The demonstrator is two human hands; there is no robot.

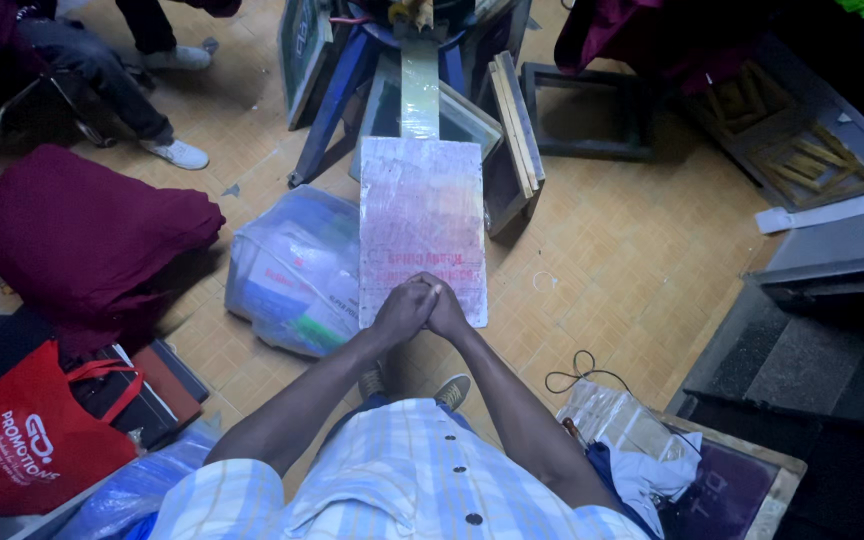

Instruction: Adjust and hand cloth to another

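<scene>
Seen from a head-worn camera looking down, a person in a pale checked shirt stands over a flat printing board (422, 215), a long rectangular platen fixed to a blue-legged stand (337, 85). The board's surface is whitish, stained pink and red, with faint reddish marks near its near end. Nothing lies on it: no cloth, no garment, no screen.

The left hand (404, 310) and the right hand (445, 311) meet at the near edge of the board, pressed together with fingers curled, one partly over the other. Both are closed against each other and rest on or just above the board's end; whether they pinch something small between them cannot be told.

Judging from this, printing work is at a pause or at its start: the board is bare and no fabric is loaded. Material that might go on it lies well apart. A folded maroon cloth pile (92, 235) sits to the left on the floor, and a clear plastic bag (292, 270) of packed items lies just beside the board's left edge. Wooden screen frames (515, 125) lean by the stand, and more frames (812, 150) lie at the far right.

A red tote bag (27, 440) stands at lower left. Another person's legs and white shoes (182, 152) show at upper left. A black cord (577, 372) curls on the tiled floor.
</scene>
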